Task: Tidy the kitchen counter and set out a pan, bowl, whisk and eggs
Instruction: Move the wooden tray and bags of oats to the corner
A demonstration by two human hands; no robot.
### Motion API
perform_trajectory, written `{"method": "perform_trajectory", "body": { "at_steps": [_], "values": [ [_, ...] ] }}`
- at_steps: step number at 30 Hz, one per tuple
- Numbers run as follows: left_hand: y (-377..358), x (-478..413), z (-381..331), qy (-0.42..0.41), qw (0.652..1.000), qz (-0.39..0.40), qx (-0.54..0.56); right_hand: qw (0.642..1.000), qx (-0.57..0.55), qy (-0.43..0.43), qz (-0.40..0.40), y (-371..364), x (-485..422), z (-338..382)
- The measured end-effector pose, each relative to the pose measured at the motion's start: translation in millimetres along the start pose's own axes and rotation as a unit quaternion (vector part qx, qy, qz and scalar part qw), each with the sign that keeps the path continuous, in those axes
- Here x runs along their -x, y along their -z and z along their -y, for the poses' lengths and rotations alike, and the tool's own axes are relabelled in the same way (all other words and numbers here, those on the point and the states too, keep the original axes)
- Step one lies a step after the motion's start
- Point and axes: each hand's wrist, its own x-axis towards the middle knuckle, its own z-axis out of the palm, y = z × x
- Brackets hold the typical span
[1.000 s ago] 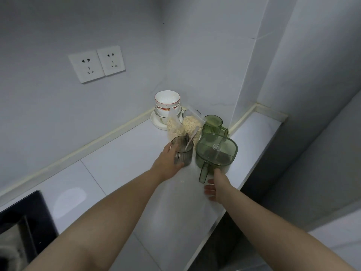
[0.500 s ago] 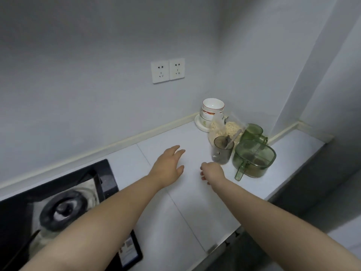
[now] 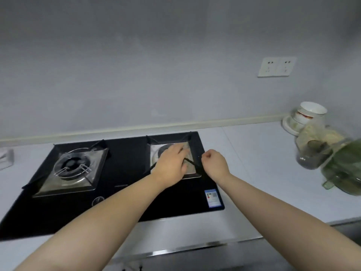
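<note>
At the far left edge, clear box (image 3: 5,158): well left of both hands and cut by the frame. What it holds cannot be made out.
Left burner (image 3: 71,165): left of the left hand, with nothing on its stand.
Hob (image 3: 125,153): black glass under both forearms. Probably where the pan belongs, which would explain the hands being here.
Left hand (image 3: 172,163): fingers straight and slightly spread, flat over the right burner, holding nothing. Whether it touches the metal cannot be told.
Right burner (image 3: 155,151): mostly hidden beneath the left hand. Only the steel tray and black prongs show.
Right hand (image 3: 214,163): just right of the left hand, at that burner's right edge. Its fingers are curled in with nothing seen in them.
Sticker (image 3: 213,198): beside the right forearm, print too small to read.
Sockets (image 3: 276,67): on the wall, up and right of the right hand.
Bowl (image 3: 310,112): white, stacked on a plate (image 3: 288,126) against the wall, well right of the right hand. It seems parked there and is not yet set out.
Bag (image 3: 320,135), glass cup (image 3: 310,155), green jug (image 3: 347,169): huddled in front of the bowl, blurred. The jug is cut by the frame.
Pan, whisk, eggs: none in view.
</note>
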Motion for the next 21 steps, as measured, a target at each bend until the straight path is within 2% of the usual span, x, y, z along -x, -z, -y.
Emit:
{"method": "perform_trajectory", "body": {
  "at_steps": [6,10,14,21],
  "values": [
    [43.6,115.7,71.4,0.064,0.996,-0.029,-0.049,0.994,0.035,0.080,0.067,-86.7,64.3,64.9],
    [68.2,183.4,104.6,0.115,0.988,-0.048,-0.090,0.979,0.048,0.169,0.107,-134.1,103.6,101.0],
    [92.9,249.1,133.9,0.181,0.974,-0.062,-0.120,0.953,0.076,0.250,0.156,-177.4,142.7,140.7],
    [123.8,318.2,170.4,0.310,0.935,-0.093,-0.145,0.896,0.107,0.385,0.194,-230.4,181.3,200.0]
  ]
}}
